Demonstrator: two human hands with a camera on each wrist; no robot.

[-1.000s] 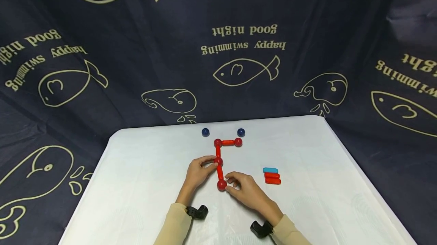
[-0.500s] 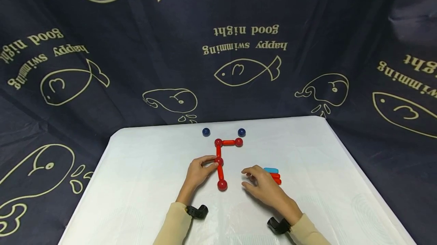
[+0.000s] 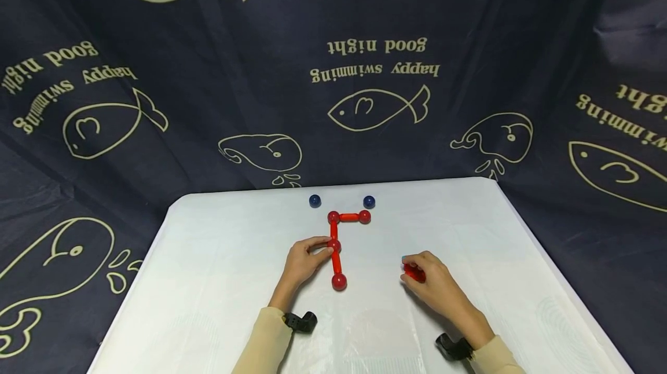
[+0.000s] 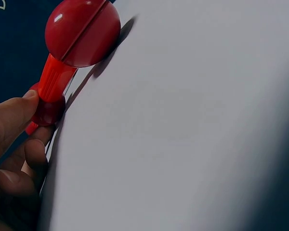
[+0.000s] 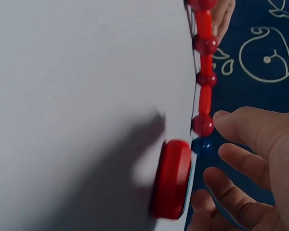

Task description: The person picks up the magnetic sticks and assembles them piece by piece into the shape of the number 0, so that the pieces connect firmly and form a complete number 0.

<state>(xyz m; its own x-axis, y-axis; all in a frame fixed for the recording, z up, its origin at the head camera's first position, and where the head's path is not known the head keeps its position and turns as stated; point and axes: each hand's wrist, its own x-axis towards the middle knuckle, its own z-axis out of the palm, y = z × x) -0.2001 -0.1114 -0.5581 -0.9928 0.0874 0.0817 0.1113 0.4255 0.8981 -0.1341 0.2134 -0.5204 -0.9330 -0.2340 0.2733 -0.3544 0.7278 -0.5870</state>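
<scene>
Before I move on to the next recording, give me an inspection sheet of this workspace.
Surface: white-covered table.
Job's things: red assembly, four balls joined by three rods; at least one loose red rod, with a light-blue rod mostly hidden beside it.
Clutter: two loose dark blue balls near the far edge, possibly spare parts.
Hands: left hand pinches the long leg's middle ball; right hand is at the loose rods, not gripping.
Cables: nothing seen.
Surroundings: dark cloth with fish drawings.
</scene>
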